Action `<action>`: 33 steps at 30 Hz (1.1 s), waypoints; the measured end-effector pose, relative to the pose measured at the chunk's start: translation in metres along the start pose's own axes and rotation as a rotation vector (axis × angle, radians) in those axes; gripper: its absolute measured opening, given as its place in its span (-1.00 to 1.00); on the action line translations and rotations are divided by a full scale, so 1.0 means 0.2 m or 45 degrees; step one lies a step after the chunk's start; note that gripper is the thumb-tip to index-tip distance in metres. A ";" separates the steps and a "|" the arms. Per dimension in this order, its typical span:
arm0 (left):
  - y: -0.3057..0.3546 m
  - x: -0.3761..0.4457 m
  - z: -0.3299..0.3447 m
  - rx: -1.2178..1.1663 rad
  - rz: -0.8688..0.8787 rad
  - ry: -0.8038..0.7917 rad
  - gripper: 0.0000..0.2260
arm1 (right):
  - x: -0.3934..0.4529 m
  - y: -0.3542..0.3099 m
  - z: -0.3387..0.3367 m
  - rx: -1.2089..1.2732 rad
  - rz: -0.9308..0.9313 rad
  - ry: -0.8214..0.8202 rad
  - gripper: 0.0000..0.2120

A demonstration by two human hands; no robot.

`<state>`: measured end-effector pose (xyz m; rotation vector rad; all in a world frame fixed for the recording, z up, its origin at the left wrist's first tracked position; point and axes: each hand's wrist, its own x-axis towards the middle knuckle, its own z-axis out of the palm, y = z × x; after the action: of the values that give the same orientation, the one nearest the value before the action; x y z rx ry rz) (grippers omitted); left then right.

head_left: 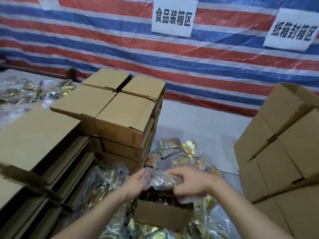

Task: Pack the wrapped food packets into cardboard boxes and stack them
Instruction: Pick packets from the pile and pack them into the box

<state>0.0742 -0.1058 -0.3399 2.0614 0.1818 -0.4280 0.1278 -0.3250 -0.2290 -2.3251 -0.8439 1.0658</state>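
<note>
An open cardboard box (160, 215) sits low in the middle, with dark red packets inside. Just above its opening, both hands hold a clear-wrapped silver food packet (164, 180). My left hand (136, 182) grips its left end and my right hand (189, 182) grips its right side, fingers curled over the top. Loose gold and silver packets (177, 152) lie heaped around and behind the box. A stack of closed cardboard boxes (124, 114) stands behind on the left.
More closed boxes (34, 138) are piled at the near left, and tall stacks (284, 152) rise at the right. Another heap of packets (25, 92) lies far left. A striped tarp (224, 66) with paper signs hangs behind the table.
</note>
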 end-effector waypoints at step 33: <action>-0.01 -0.07 0.12 -0.012 0.092 0.119 -0.79 | 0.31 0.13 0.36 -0.457 0.260 -0.371 -0.73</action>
<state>0.0561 -0.1246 -0.3462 2.0734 0.1642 -0.2859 0.1125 -0.2910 -0.3200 -2.6353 -0.9892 1.4711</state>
